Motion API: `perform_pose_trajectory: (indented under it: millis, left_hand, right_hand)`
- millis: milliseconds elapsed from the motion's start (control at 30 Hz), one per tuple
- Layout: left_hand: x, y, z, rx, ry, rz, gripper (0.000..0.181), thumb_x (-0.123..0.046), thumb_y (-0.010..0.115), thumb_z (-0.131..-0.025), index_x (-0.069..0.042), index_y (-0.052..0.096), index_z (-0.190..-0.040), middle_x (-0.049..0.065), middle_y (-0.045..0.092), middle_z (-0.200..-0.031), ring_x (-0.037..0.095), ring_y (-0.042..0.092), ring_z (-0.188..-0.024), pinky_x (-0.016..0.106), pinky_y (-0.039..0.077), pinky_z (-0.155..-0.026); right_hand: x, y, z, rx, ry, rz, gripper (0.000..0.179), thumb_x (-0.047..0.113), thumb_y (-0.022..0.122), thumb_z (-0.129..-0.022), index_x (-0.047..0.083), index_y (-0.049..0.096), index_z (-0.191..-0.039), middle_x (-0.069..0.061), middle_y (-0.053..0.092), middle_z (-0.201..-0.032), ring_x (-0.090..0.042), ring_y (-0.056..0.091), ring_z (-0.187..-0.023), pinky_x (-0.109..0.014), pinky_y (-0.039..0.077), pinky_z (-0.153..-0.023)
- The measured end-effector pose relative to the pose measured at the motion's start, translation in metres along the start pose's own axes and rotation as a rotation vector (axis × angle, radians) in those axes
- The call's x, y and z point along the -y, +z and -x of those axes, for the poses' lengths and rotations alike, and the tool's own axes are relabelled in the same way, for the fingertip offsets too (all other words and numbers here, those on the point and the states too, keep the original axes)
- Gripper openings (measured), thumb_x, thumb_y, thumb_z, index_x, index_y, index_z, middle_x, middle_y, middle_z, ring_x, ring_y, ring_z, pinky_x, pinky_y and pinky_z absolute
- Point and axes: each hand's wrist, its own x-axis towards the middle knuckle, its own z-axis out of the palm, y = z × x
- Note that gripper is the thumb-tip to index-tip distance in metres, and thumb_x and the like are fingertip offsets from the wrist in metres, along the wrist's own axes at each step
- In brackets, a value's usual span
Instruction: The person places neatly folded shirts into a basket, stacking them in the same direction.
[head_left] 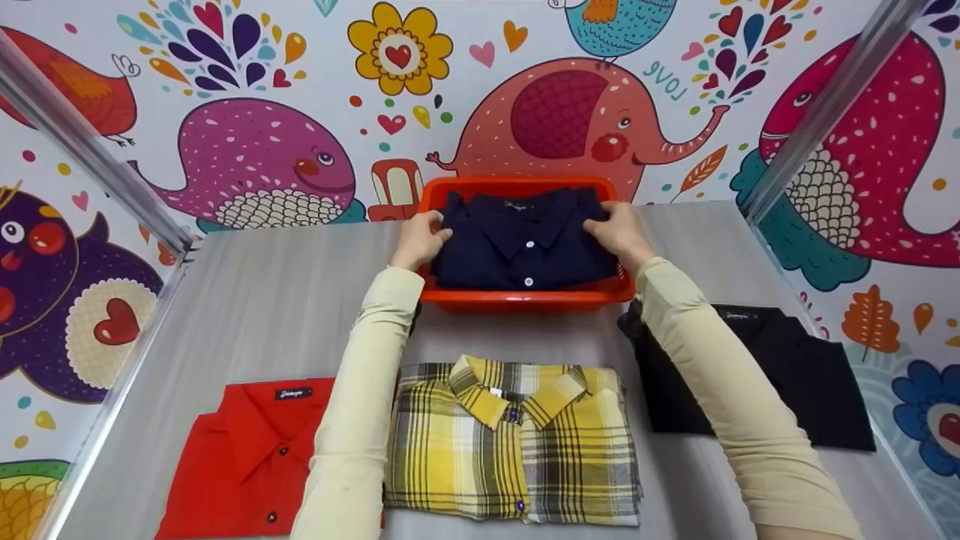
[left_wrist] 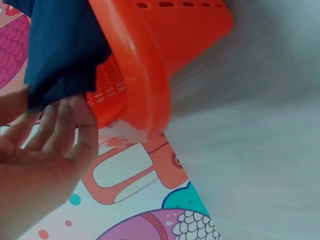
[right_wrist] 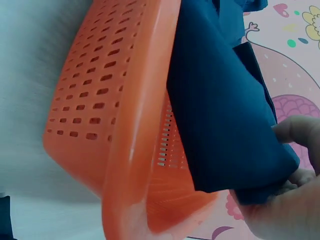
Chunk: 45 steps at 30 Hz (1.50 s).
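Note:
A folded navy shirt [head_left: 517,240] with white buttons lies at the mouth of an orange-red plastic basket [head_left: 525,298]. My left hand [head_left: 421,238] pinches the shirt's left side, thumb above and fingers beneath, as the left wrist view shows on the navy cloth [left_wrist: 65,55]. At the opposite side my right hand [head_left: 621,231] grips the other edge; in the right wrist view its thumb lies on the folded cloth [right_wrist: 230,115]. Perforated basket walls [right_wrist: 90,95] show below the shirt, and part of the basket's inside is visible under it.
Nearer on the grey table [head_left: 247,300] lie a folded red shirt [head_left: 247,457], a yellow plaid shirt [head_left: 517,450] and a black shirt [head_left: 810,382]. My forearms pass over the red and black ones. A wall with printed animals [head_left: 270,165] stands right behind the basket.

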Motion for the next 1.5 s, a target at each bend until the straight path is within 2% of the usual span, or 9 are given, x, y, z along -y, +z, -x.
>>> perform_pose_trajectory:
  millis: [200,333,500,700,800,1000,1100,1267,1500]
  left_hand:
    - [0.01,-0.012,0.005,-0.015,-0.069,0.098,0.031,-0.006,0.053,-0.097,0.007,0.058,-0.125,0.022,0.062,-0.101,0.022,0.054,-0.078,0.029,0.044,-0.068]
    - [0.017,-0.023,0.008,-0.003,-0.071,0.113,0.03,-0.005,0.05,-0.098,0.012,0.058,-0.122,0.026,0.062,-0.109,0.029,0.058,-0.09,0.034,0.047,-0.079]
    - [0.029,-0.036,0.012,0.019,-0.066,0.069,0.031,-0.006,0.05,-0.097,0.012,0.059,-0.12,0.028,0.061,-0.117,0.035,0.058,-0.104,0.04,0.047,-0.088]
    - [0.048,-0.046,0.022,0.043,-0.123,0.106,0.031,-0.008,0.05,-0.097,0.011,0.059,-0.121,0.023,0.062,-0.104,0.016,0.054,-0.072,0.022,0.044,-0.058]
    - [0.056,-0.048,0.029,0.062,-0.167,0.159,0.031,-0.008,0.05,-0.098,0.012,0.057,-0.121,0.018,0.06,-0.097,0.009,0.05,-0.066,0.018,0.041,-0.053]
    - [0.071,-0.053,0.043,0.161,-0.234,0.219,0.03,-0.009,0.049,-0.099,0.011,0.055,-0.12,0.013,0.059,-0.094,0.006,0.049,-0.067,0.02,0.044,-0.057]
    - [0.078,-0.06,0.05,0.222,-0.251,0.153,0.035,-0.013,0.048,-0.1,0.011,0.054,-0.125,0.019,0.06,-0.106,0.009,0.052,-0.076,0.028,0.049,-0.067]
    - [0.084,-0.073,0.065,0.301,-0.24,0.069,0.04,-0.016,0.045,-0.101,0.011,0.05,-0.129,0.027,0.056,-0.12,0.029,0.056,-0.1,0.043,0.049,-0.085]
    - [0.093,-0.072,0.087,0.425,-0.212,0.02,0.04,-0.013,0.048,-0.097,0.011,0.051,-0.129,0.028,0.057,-0.12,0.034,0.055,-0.101,0.038,0.05,-0.078]
  right_hand:
    - [-0.003,-0.006,0.006,0.035,0.02,0.017,0.042,0.004,0.056,-0.092,-0.009,0.045,-0.131,-0.026,0.047,-0.132,-0.036,0.045,-0.115,-0.044,0.038,-0.102]
    - [-0.009,-0.01,0.011,0.044,0.017,0.016,0.037,0.002,0.054,-0.093,-0.008,0.046,-0.128,-0.025,0.048,-0.129,-0.036,0.046,-0.112,-0.045,0.04,-0.1]
    - [-0.013,-0.007,0.015,-0.006,-0.087,0.046,0.024,-0.001,0.054,-0.092,-0.009,0.055,-0.114,-0.023,0.055,-0.115,-0.034,0.049,-0.102,-0.043,0.043,-0.094]
    - [-0.015,0.001,0.022,-0.038,-0.162,0.06,0.02,-0.002,0.057,-0.088,-0.007,0.058,-0.107,-0.021,0.058,-0.106,-0.032,0.051,-0.095,-0.042,0.044,-0.09]
    - [-0.017,0.004,0.026,-0.028,-0.188,0.049,0.019,-0.002,0.057,-0.088,-0.007,0.058,-0.106,-0.021,0.058,-0.105,-0.032,0.052,-0.095,-0.041,0.044,-0.088]
    - [-0.022,0.003,0.041,-0.016,-0.265,0.065,0.016,-0.005,0.057,-0.085,-0.008,0.059,-0.101,-0.022,0.06,-0.099,-0.033,0.055,-0.092,-0.042,0.045,-0.086]
    - [-0.025,-0.002,0.054,0.007,-0.316,0.083,0.016,-0.006,0.057,-0.084,-0.007,0.059,-0.1,-0.022,0.061,-0.098,-0.033,0.055,-0.089,-0.041,0.045,-0.083]
    - [-0.028,-0.012,0.075,0.055,-0.393,0.088,0.015,-0.007,0.056,-0.084,-0.008,0.06,-0.099,-0.022,0.062,-0.097,-0.031,0.056,-0.087,-0.039,0.046,-0.079]
    - [-0.042,-0.022,0.1,0.112,-0.38,0.098,0.016,-0.007,0.058,-0.086,-0.007,0.062,-0.101,-0.02,0.063,-0.098,-0.028,0.059,-0.089,-0.035,0.048,-0.08]
